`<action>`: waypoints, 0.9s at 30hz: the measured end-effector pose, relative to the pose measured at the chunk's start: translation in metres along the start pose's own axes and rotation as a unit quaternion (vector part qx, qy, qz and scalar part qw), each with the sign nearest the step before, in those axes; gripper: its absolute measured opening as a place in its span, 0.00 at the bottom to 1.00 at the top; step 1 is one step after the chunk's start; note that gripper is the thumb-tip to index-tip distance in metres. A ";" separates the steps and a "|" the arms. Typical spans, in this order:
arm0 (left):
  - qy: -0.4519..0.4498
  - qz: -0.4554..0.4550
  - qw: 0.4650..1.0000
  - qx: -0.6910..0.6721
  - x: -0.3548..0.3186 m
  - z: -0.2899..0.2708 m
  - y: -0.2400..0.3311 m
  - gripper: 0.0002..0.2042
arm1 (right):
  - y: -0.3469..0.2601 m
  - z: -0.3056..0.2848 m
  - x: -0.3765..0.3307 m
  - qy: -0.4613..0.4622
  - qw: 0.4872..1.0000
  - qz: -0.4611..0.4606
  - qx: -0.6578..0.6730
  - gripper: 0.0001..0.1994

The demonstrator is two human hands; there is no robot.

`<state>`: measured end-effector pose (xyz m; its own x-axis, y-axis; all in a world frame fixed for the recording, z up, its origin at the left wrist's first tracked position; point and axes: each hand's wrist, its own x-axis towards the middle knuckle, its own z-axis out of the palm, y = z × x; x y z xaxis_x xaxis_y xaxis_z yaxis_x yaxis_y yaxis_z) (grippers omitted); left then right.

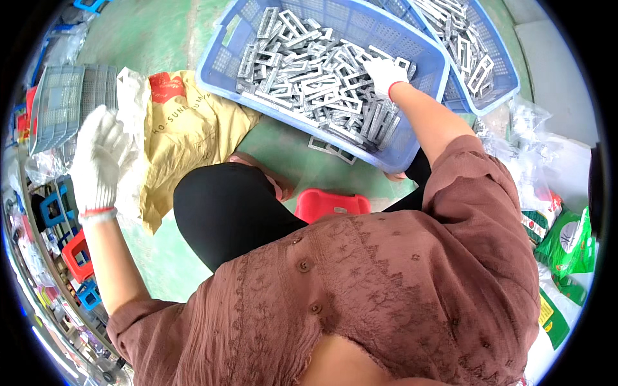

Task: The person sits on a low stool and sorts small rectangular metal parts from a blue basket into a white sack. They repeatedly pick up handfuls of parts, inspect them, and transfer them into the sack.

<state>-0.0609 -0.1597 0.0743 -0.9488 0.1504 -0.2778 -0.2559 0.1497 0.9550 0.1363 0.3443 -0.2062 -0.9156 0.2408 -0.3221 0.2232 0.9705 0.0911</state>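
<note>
A blue plastic basket [212, 67] in front of me holds a heap of silver rectangular metal frames [322, 87]. My right hand [386, 75], in a white knitted glove, reaches over the basket's right side. Its fingers are bent down onto the metal frames and look closed on one, though the fingertips are partly hidden. Away to the left, my left hand [100, 154] is raised in a matching glove, palm side partly showing and fingers stretched, with nothing seen in it. It is nearest to a white sack [131, 128] and a yellow printed bag [183, 128].
A second blue basket [508, 80] with more frames adjoins at the right. Loose frames [331, 149] lie on the green floor below the near basket. A red stool [331, 204] shows between my legs. Grey crates [58, 103] stand left; clear plastic bags [531, 138] lie right.
</note>
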 end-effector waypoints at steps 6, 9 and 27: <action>-0.217 0.237 0.945 -0.052 -0.058 0.169 0.023 0.33 | -0.006 0.036 0.019 0.005 0.999 0.043 0.024 0.14; -0.260 0.046 0.930 -0.255 -0.059 0.226 -0.001 0.27 | 0.002 0.044 0.026 0.003 1.000 0.001 -0.028 0.14; -0.267 -0.034 0.958 -0.095 -0.009 0.236 -0.068 0.19 | 0.013 -0.055 0.039 -0.219 0.954 -0.086 0.184 0.14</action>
<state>0.0086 0.0595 -0.0125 -0.7120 0.6327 -0.3045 -0.3910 0.0030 0.9204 0.0845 0.3659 -0.1655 -0.7397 -0.0180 -0.6727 0.2590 0.9150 -0.3092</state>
